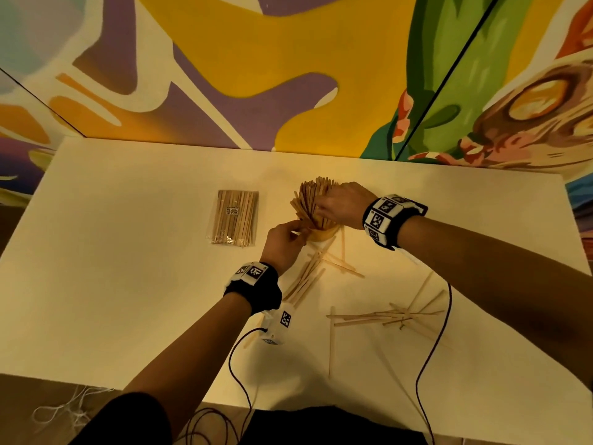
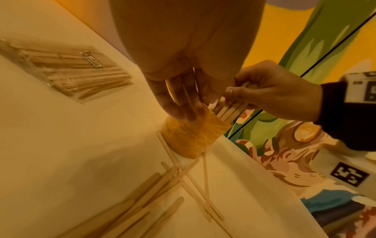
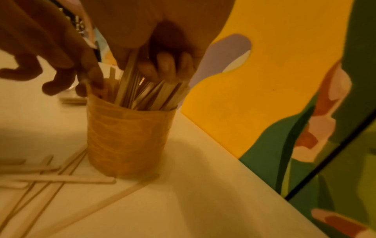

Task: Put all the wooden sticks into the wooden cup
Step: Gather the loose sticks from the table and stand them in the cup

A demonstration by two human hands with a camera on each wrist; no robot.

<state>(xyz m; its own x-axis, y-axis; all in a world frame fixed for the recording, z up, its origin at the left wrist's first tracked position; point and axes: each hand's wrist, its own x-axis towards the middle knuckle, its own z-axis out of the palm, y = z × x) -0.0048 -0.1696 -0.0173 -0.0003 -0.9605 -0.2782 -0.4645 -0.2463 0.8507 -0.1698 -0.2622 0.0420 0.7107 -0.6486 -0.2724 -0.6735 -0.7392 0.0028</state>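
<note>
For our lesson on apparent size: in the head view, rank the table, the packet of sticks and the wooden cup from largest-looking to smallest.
1. Table, by far.
2. Packet of sticks.
3. Wooden cup, mostly hidden by the hands and its sticks, so its full size is uncertain.

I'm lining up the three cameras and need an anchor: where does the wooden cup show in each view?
Head: the wooden cup sits just above centre, mostly hidden behind both hands.
Left wrist: the cup is at centre, below the left hand's fingers.
Right wrist: the cup stands left of centre, upright and full of sticks.
Shared landmark: the loose sticks lying at its base.
</note>
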